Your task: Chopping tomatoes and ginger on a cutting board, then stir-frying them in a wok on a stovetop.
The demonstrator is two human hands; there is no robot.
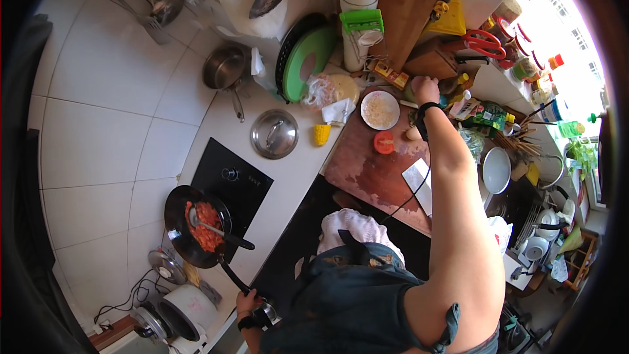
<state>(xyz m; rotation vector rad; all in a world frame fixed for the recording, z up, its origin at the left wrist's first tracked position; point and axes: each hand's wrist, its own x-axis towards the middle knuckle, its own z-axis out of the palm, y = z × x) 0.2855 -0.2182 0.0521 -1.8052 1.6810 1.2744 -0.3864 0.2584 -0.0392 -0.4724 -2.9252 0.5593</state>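
My left hand [247, 301] grips the end of the black handle of a wok [177, 228]. Chopped, cooked tomato [209, 238] lies in the wok, and a metal spatula [216, 228] with a black handle rests in it. My right hand [425, 89] reaches to the back of the cutting board [361, 169], beside a small greenish item [409, 92]; its fingers are partly hidden, so I cannot tell if it holds anything. Near it on the board are a white plate [380, 110] with pale bits, a tomato half [384, 142], an egg [413, 133] and a cleaver [418, 184].
A black cooktop [236, 187] sits under the wok. A steel lid [274, 133] and a corn piece [322, 134] lie on the counter. A rice cooker [189, 312] stands lower left. Bottles [486, 113], a white pan [496, 170] and a knife block [432, 61] crowd the right.
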